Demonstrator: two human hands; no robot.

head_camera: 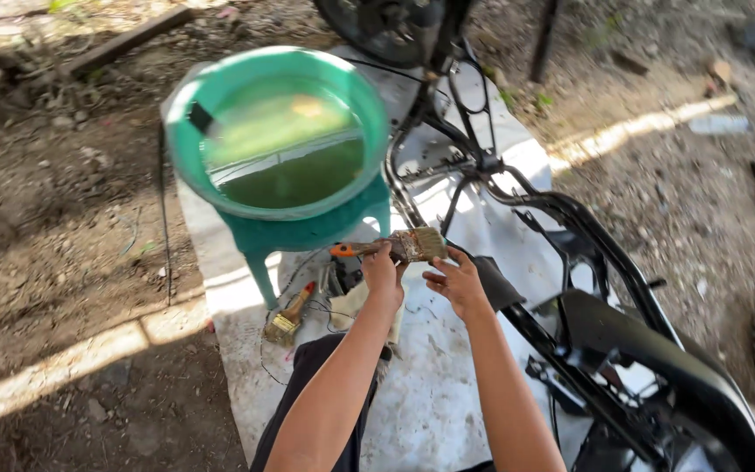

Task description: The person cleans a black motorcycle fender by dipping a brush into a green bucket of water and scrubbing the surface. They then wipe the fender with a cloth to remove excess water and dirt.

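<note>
We pinch the orange-handled, worn-bristled paintbrush (399, 246) in our left hand (384, 273); our right hand (458, 284), fingers loosely spread, touches its bristles

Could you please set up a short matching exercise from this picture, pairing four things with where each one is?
Things:
1. green basin
2. brush with the orange handle
3. second brush
4. black motorcycle frame

Places:
A. lying on the pale sheet by the stool's leg
B. on the green stool
C. held in the hands
D. right of the hands, on the sheet

Pairs: 1-B, 2-C, 3-A, 4-D
</note>
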